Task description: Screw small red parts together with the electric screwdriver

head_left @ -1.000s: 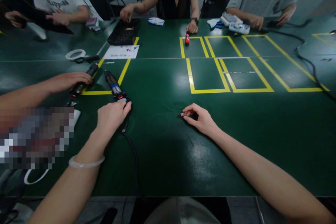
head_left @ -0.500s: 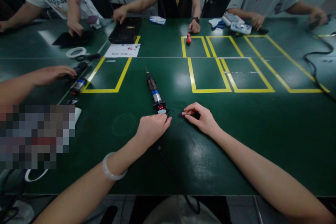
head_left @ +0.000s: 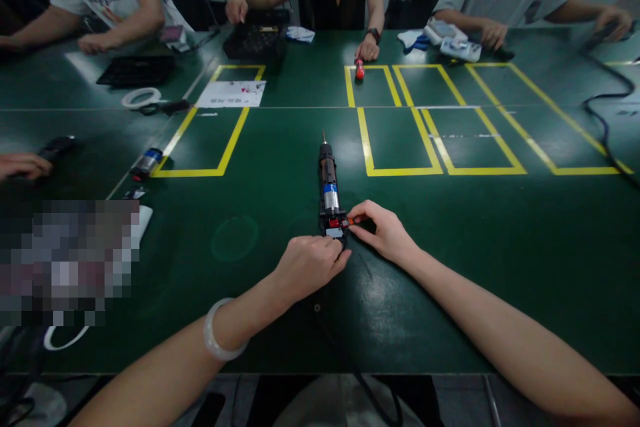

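An electric screwdriver [head_left: 329, 177] with part of its housing off lies on the green table [head_left: 425, 340], its bit pointing away from me. A silver-and-blue motor shows in its body, and red and pale parts sit near its rear. My left hand [head_left: 313, 267] is closed around the rear end, whose grip my fingers partly hide. Between the thumb and forefinger of my right hand [head_left: 383, 230] is a small red-and-orange part [head_left: 351, 221]. It touches or nearly touches the right side of the screwdriver's rear; its exact kind is too small to make out.
A dark cable [head_left: 345, 353] runs off the front edge. Yellow tape frames [head_left: 400, 172] mark the table. Left are a loose motor [head_left: 147, 163], a tape roll [head_left: 141, 99] and a co-worker's hand [head_left: 25, 165]. Across sit people with a black tray [head_left: 255, 43] and a red object [head_left: 359, 70].
My left hand has shifted right, turning the screwdriver more upright in view. The small part in my right hand now meets its rear. Across the table, the black tray has been moved back.
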The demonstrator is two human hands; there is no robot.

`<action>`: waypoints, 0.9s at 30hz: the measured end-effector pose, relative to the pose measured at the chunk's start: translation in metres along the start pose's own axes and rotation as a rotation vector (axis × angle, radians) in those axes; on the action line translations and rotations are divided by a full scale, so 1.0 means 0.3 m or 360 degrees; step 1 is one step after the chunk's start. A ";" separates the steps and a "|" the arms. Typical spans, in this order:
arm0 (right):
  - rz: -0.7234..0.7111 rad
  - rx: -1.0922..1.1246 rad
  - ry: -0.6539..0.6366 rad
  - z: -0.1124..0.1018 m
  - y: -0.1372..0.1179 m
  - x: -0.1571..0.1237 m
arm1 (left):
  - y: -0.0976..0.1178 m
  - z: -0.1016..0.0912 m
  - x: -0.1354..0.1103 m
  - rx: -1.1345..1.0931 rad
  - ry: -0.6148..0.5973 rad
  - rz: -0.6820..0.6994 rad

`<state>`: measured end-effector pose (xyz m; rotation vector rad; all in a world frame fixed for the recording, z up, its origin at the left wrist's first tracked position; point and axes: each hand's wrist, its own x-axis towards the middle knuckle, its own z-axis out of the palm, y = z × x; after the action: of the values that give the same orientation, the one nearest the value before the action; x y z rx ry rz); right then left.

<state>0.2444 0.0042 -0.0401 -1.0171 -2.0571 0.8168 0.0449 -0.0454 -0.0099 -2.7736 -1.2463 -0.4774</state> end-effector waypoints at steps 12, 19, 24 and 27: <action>0.0031 0.0060 0.0039 -0.018 -0.014 -0.004 | -0.015 -0.023 -0.009 -0.0193 -0.0130 -0.0091; 0.0025 0.0177 0.0005 -0.015 -0.008 -0.008 | -0.071 -0.051 0.032 -0.0408 0.0157 -0.0490; -0.0001 0.0245 -0.0023 -0.015 -0.005 -0.008 | -0.098 0.008 0.111 -0.0416 -0.0007 -0.0224; -0.0001 0.0207 0.0008 -0.016 -0.003 -0.008 | -0.098 0.038 0.131 -0.0335 -0.0065 -0.0222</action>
<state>0.2490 0.0028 -0.0374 -0.9460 -1.9721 0.9336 0.0505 0.0047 -0.0107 -2.8913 -1.4870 -0.5972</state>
